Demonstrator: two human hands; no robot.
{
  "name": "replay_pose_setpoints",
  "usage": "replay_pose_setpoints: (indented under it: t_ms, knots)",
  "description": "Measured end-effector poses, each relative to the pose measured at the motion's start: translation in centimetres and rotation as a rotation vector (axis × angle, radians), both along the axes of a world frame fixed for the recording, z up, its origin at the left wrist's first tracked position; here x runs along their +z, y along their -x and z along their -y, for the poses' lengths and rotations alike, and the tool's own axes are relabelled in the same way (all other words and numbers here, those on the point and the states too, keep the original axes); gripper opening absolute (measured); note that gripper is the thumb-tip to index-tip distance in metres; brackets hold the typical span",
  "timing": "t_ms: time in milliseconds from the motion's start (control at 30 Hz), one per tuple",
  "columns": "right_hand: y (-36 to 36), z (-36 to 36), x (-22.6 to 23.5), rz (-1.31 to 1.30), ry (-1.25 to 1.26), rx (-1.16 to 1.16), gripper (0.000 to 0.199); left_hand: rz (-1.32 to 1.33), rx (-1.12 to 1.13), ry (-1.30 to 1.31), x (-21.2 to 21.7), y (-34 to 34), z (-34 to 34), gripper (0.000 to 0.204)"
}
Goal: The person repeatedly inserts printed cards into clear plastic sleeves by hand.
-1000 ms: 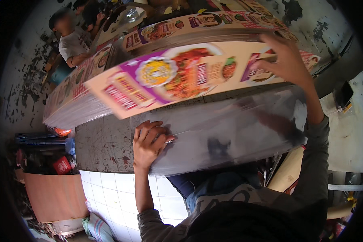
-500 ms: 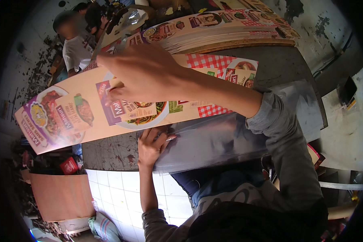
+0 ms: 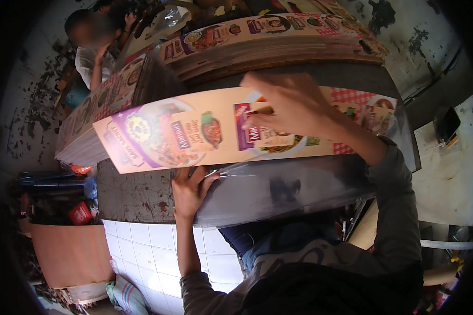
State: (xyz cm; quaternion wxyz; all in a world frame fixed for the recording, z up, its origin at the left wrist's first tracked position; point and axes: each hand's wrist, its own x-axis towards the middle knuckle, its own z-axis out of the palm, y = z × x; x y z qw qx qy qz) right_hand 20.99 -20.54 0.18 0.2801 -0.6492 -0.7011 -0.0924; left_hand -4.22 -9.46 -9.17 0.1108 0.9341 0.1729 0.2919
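A long printed cardboard sheet (image 3: 163, 139) with food pictures lies across the dark worktop (image 3: 131, 191) in front of me. My right hand (image 3: 286, 107) rests flat on its middle, fingers spread and pressing it down. My left hand (image 3: 189, 189) grips the near edge of a clear plastic film (image 3: 289, 186) that covers the worktop, just under the sheet's front edge. Stacks of the same printed sheets (image 3: 273, 39) lie along the far side, and another stack (image 3: 97, 118) lies at the left.
Another person (image 3: 92, 52) in a white shirt sits at the far left behind the stacks. White tiles (image 3: 142, 252) face the counter below. A brown cardboard box (image 3: 63, 252) and red packets (image 3: 79, 212) sit on the floor at left.
My right hand has drawn the printed sheet off the stack and slid it toward me and to the right, laying it flat. My left hand stayed on the film's edge.
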Motion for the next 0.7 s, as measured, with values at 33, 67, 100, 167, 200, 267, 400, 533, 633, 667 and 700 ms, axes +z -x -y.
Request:
replay_pose_setpoints:
  t_ms: [33,67,100,167,200,267,400,533,633,667,700]
  knots:
    - [-0.3,0.6,0.1,0.001,0.016,-0.021,0.044,-0.003,0.026,0.021,-0.2,0.3,-0.2,0.027]
    - [-0.9,1.2,0.0,-0.003,0.017,-0.009,0.044,-0.007,0.037,0.022,-0.4,0.5,-0.4,0.027]
    - [-1.6,1.9,-0.1,-0.029,0.054,-0.018,0.044,0.005,0.035,0.034,-0.6,0.6,-0.5,0.027]
    - [-3.2,3.4,0.1,-0.079,0.143,-0.044,0.045,0.012,0.059,0.064,-0.6,0.5,-0.4,0.027]
    - [-4.0,4.3,0.2,-0.106,0.193,-0.061,0.047,0.01,0.072,0.065,-0.7,0.6,-0.4,0.027]
    - [-5.7,5.7,-0.2,-0.102,0.184,-0.055,0.048,0.02,0.079,0.095,-0.9,0.7,-0.5,0.027]
    - [-7.6,7.4,0.5,-0.214,0.324,-0.128,0.05,0.059,0.096,0.173,-0.8,0.5,-0.6,0.027]
    - [-8.8,8.2,0.3,-0.265,0.338,-0.141,0.044,0.079,0.139,0.128,-0.5,0.3,-0.8,0.03]
    - [-8.9,8.4,0.4,-0.225,0.351,-0.138,0.043,0.028,0.161,0.217,-0.2,0.5,-0.8,0.032]
    - [-9.1,8.4,0.3,-0.227,0.353,-0.139,0.043,0.026,0.16,0.22,0.0,0.7,-0.8,0.032]
    - [-9.2,8.4,0.2,-0.216,0.345,-0.118,0.044,0.03,0.114,0.454,0.4,1.1,-0.8,0.029]
